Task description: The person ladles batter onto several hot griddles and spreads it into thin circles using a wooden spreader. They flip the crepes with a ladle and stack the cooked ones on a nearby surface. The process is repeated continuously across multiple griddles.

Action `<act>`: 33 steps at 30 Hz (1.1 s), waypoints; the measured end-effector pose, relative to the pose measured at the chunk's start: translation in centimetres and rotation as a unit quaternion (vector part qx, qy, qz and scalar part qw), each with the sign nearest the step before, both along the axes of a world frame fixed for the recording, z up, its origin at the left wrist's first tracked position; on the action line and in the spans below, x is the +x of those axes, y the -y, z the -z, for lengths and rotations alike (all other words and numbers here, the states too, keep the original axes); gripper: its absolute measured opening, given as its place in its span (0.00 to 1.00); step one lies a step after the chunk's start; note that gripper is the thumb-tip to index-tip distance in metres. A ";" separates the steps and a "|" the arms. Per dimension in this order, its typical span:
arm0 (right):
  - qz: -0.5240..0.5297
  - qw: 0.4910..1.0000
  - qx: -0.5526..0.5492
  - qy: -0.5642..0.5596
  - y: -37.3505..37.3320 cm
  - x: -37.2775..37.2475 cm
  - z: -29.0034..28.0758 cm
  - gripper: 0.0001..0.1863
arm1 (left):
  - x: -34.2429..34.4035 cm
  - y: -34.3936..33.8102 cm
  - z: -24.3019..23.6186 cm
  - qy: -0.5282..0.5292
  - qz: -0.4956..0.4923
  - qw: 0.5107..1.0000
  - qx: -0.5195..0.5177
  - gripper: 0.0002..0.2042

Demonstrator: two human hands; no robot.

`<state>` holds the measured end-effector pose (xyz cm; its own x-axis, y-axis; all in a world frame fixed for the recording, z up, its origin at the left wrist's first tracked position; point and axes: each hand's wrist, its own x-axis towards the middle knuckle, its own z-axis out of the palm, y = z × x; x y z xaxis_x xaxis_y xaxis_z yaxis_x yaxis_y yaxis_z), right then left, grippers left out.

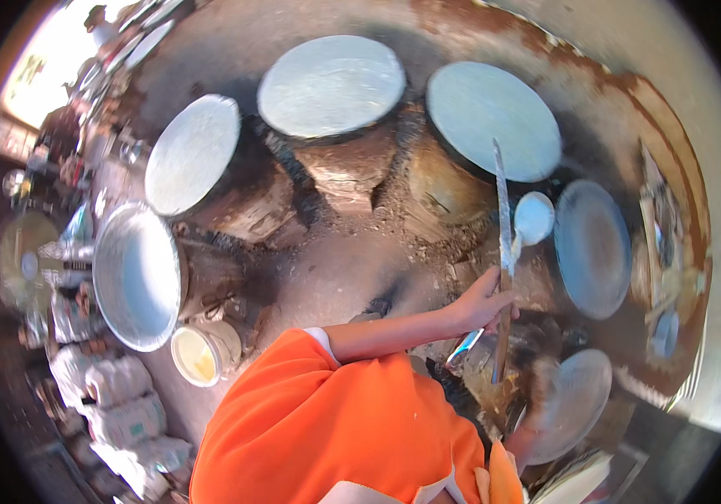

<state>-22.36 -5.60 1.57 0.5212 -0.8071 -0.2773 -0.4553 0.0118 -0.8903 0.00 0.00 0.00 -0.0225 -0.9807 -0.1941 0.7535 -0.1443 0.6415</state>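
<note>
My left hand (486, 304) reaches across to the right, its fingers closed round the brown handle of a long flat blade (503, 210). The blade's whitish, coated end lies over the right-hand griddle (495, 118), which carries a pale round layer. A white-coated ladle (534, 218) sits beside the blade, its handle running toward the same hand. My right hand (537, 403) is lower right, smeared by motion, next to a round grey metal plate (575, 403); its fingers cannot be made out.
Two more pale-covered griddles (331, 84) (194, 155) stand on clay stoves in an arc. At left are a wide metal basin (102, 277) and a bucket (230, 340) with yellowish contents. A dark round pan (593, 252) stands at right. White sacks (125, 412) are stacked lower left.
</note>
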 end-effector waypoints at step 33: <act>-0.725 0.527 -0.428 -0.112 -42.6 72.4 23.1 0.28 | 44.2 -63.0 38.2 -0.402 -0.578 0.685 0.184 0.10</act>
<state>50.00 37.00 -21.52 0.7940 0.5163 -0.3209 0.4725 -0.8563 -0.2087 44.17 62.99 -38.19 0.4835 -0.3206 -0.8145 0.5891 0.8074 0.0318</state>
